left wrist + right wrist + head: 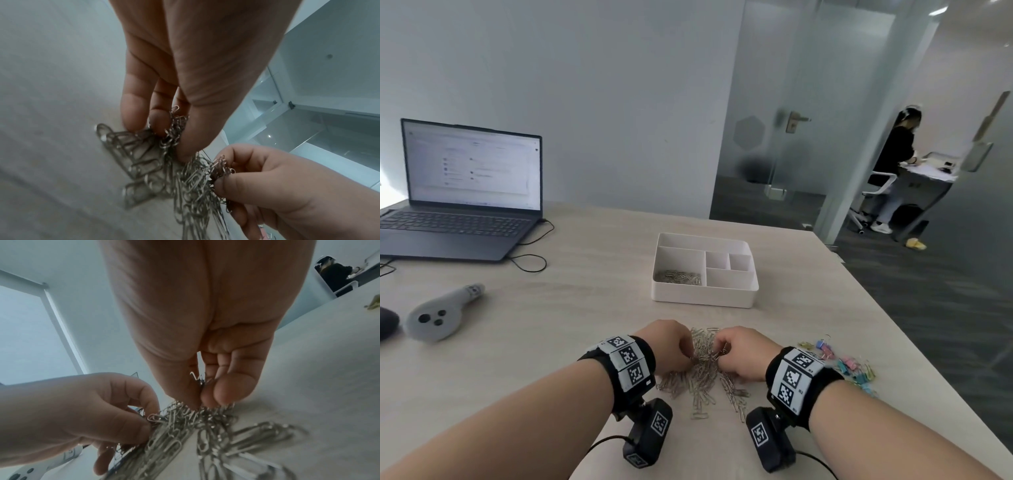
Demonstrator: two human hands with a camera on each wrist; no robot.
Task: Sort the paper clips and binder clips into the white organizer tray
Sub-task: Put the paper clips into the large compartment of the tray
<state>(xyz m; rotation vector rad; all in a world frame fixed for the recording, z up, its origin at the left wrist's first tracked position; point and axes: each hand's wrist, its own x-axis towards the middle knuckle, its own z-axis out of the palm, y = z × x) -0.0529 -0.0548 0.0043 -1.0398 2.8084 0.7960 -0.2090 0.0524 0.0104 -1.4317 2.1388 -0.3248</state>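
Observation:
A heap of silver paper clips [703, 373] lies on the table near its front edge. My left hand [674, 346] pinches a bunch of these paper clips [174, 129] between thumb and fingers. Facing it, my right hand [736, 353] pinches another bunch of paper clips [201, 379]. The two hands sit close together over the heap. Coloured binder clips [839, 363] lie in a loose pile just right of my right wrist. The white organizer tray [702, 294] stands further back, with paper clips [678, 277] in its large left compartment; its other compartments look bare.
An open laptop [465, 192] with cables stands at the back left. A grey handheld device [438, 315] and a dark object [387, 322] lie at the left. The table's right edge runs close to the binder clips. A person stands at a desk beyond the glass door.

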